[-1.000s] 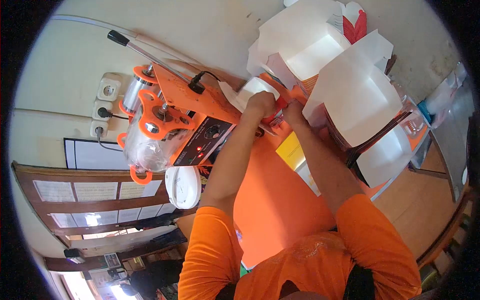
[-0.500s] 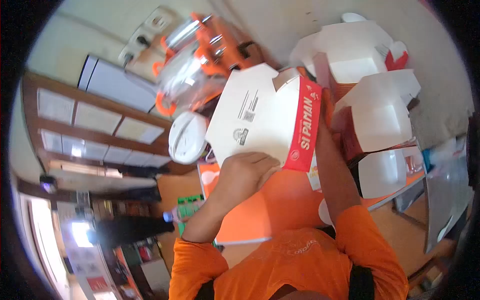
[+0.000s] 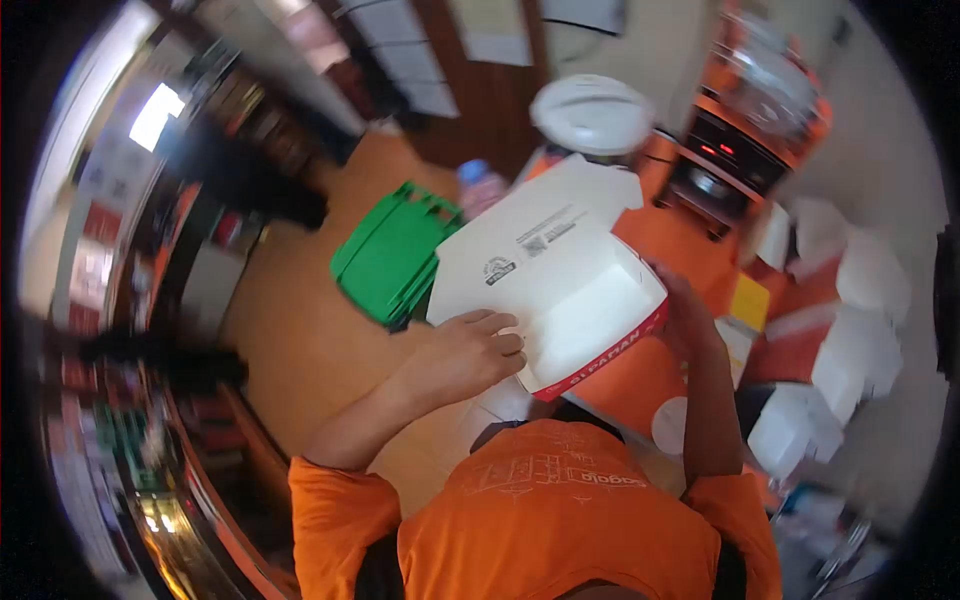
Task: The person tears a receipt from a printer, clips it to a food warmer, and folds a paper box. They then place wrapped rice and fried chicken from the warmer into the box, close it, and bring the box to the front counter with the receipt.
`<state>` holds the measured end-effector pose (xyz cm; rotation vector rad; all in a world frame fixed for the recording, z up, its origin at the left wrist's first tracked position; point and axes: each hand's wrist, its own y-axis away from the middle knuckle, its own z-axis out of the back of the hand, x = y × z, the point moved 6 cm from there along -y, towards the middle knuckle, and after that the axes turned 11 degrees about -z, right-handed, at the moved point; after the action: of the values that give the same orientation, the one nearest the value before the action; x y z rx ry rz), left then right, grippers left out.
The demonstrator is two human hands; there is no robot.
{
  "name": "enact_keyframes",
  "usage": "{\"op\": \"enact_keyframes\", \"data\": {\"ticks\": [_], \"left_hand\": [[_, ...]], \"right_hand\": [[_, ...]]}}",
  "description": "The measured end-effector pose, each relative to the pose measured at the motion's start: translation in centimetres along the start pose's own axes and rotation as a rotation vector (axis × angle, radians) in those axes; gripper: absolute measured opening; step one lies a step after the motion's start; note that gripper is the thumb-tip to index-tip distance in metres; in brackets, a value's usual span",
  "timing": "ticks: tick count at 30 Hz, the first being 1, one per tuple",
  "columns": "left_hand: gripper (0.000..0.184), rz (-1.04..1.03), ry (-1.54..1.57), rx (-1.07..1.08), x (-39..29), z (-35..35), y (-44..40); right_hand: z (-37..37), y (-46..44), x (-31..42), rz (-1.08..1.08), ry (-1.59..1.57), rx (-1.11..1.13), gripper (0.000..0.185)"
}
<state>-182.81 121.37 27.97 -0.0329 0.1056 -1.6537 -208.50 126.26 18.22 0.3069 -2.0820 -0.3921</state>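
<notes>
Between my hands is an open cardboard food box [image 3: 590, 310] with a white inside, a raised lid flap bearing black print, and a red front wall lettered in white. The box is tilted so that its inside faces up, and nothing shows in it. My left hand [image 3: 465, 355] grips its left side, fingers bent over the edge near the lid fold. On the opposite side, my right hand [image 3: 690, 315] holds the right wall; some of its fingers are hidden behind the cardboard. Under and beyond the box lies the orange tabletop [image 3: 690, 250].
Several open white and red boxes [image 3: 830, 350] stand at the right. Behind the box are a white lidded container [image 3: 592, 115] and an orange machine [image 3: 725, 150] with red lit digits. A green plastic piece of furniture [image 3: 385, 255] and a blue-capped bottle [image 3: 478, 185] are at the left.
The view has swung to the left. The box has tilted, so its inside now shows and its red wall faces my body. Both hands are still on it.
</notes>
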Motion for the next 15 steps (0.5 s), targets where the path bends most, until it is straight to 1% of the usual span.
{"op": "enact_keyframes", "data": {"ticks": [1,2,4,5,6,7,8,9,10,12,13,14,15], "left_hand": [[0.012,0.087,-0.011,-0.02,-0.4,-0.5,2.8],[0.01,0.096,0.027,0.009,-1.5,-1.6,5.4],[0.007,0.179,0.031,0.045,-2.9,-5.0,11.9],[0.008,0.251,-0.047,-0.047,-4.6,-5.5,15.2],[0.01,0.341,0.064,-0.053,-5.8,-7.0,18.3],[0.013,0.373,0.009,-0.014,-7.7,-7.4,21.1],[0.014,0.46,-0.023,-0.034,-9.3,-8.6,24.1],[0.016,0.505,-0.004,-0.007,-11.2,-8.6,26.7],[0.016,0.611,-0.022,-0.019,-13.3,-8.8,29.8],[0.017,0.778,0.02,-0.05,-16.7,-9.4,35.1],[0.013,0.797,0.015,0.055,-18.4,-9.9,37.9],[0.013,0.878,-0.012,0.048,-20.1,-10.8,40.6],[0.011,0.939,-0.126,-0.211,-22.0,-10.6,43.4]], "right_hand": [[-2.5,-1.2,-1.3,-0.073,0.005,0.115,0.065],[-5.5,-2.6,-2.8,-0.156,0.017,0.25,0.066],[-10.9,-6.8,-6.7,-0.135,0.072,0.371,0.066],[-13.9,-7.4,-9.1,-0.214,0.008,0.446,0.063],[-14.7,-9.5,-12.6,-0.361,0.048,0.478,0.061],[-17.6,-10.6,-15.2,-0.434,0.108,0.472,0.059],[-20.4,-11.7,-17.7,-0.495,0.167,0.449,0.058],[-23.3,-12.3,-20.8,-0.579,0.257,0.446,0.058],[-25.5,-12.6,-24.0,-0.652,0.351,0.425,0.057],[-27.6,-17.2,-31.1,-0.464,0.532,0.5,0.055],[-30.8,-17.5,-34.5,-0.599,0.489,0.606,0.054],[-34.1,-16.9,-37.7,-0.742,0.447,0.699,0.053],[-37.4,-16.4,-39.7,-0.745,0.485,0.734,0.053]]}}
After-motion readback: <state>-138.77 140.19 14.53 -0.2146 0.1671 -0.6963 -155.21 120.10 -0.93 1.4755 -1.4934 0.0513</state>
